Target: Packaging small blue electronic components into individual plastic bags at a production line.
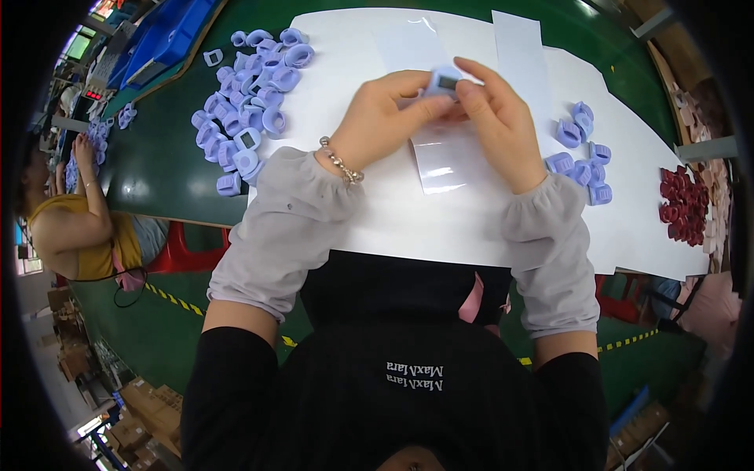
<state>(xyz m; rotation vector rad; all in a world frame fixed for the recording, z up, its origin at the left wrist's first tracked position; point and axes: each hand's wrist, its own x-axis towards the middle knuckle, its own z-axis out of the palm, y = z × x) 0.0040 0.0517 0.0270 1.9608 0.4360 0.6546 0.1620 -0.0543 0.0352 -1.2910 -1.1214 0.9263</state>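
Green bench under white paper sheet (440,228); small lilac ring-shaped device (444,81) pinched between left hand (385,118) and right hand (499,118) fingertips, above glossy film strip (440,165), loose lilac pile (251,102) nearer left hand, smaller lilac cluster (581,153) right.

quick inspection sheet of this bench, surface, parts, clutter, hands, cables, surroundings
surface: green table covered by white paper sheets
job's things: one small lilac ring-shaped part held up between both hands; big lilac pile at left, smaller lilac group at right
clutter: glossy clear strip under the hands; dark red parts at far right
grippers: left hand and right hand both pinch the part; grey sleeve covers, bead bracelet on left wrist
cables: nothing seen
surroundings: co-worker at left, blue bins, cardboard boxes on floor
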